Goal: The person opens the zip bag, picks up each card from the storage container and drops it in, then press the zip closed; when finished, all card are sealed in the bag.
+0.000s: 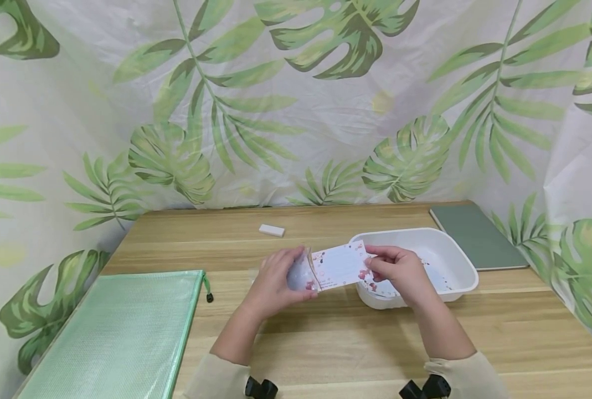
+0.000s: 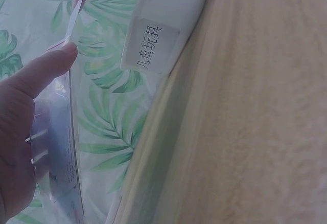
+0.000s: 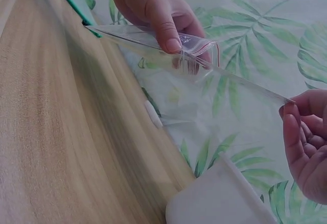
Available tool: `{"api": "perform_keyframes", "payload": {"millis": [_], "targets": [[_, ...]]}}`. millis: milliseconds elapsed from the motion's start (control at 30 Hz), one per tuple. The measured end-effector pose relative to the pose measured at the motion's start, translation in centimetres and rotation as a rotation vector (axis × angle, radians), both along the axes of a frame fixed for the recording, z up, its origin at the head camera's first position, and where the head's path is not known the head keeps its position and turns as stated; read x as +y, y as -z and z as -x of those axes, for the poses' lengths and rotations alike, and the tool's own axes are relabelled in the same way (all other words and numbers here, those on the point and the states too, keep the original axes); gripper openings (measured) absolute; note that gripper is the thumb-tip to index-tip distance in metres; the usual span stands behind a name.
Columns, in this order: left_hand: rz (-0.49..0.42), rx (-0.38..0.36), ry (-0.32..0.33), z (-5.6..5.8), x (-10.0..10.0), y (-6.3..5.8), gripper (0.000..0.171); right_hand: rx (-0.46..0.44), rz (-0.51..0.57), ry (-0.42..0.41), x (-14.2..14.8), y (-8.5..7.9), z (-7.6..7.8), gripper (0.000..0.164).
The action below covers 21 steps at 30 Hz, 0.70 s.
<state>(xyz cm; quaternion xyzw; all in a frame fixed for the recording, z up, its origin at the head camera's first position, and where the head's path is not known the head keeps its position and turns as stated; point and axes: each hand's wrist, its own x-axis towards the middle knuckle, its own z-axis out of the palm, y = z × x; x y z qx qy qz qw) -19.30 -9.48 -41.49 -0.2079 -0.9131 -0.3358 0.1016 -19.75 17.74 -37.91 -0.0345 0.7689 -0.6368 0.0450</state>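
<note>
My left hand (image 1: 272,284) holds a clear zip-seal plastic bag (image 1: 299,274), its thumb on the near side. A white card (image 1: 339,266) with red floral corners sits partly inside the bag's mouth and sticks out to the right. Between thumb and fingertips, my right hand (image 1: 401,272) pinches the card's right end. In the right wrist view the card appears nearly edge-on, and the bag's red seal line (image 3: 218,55) shows by the left thumb. Below the right hand stands a white plastic basin (image 1: 467,280) with more printed cards (image 1: 436,275) in it.
A green mesh zip pouch (image 1: 121,327) lies at the table's left. Toward the back is a small white block (image 1: 272,230). A dark green notebook (image 1: 480,235) lies behind the basin, at right. The basin's front has a label (image 2: 153,45).
</note>
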Motion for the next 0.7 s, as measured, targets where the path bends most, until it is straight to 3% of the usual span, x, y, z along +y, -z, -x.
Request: {"api": "perform_keyframes", "payload": {"millis": [267,467,700], "targets": [[0.011,0.013,0.059,0.0,0.1,0.3,0.091,0.005,-0.002,-0.033,-0.5,-0.1,0.0,0.042],[0.000,0.006,0.064,-0.1,0.3,0.2,0.089,-0.002,-0.052,-0.056,-1.9,0.4,0.2,0.040],[0.013,0.007,0.061,-0.1,0.3,0.2,0.087,0.017,-0.027,-0.099,-3.8,1.6,0.7,0.038]]}}
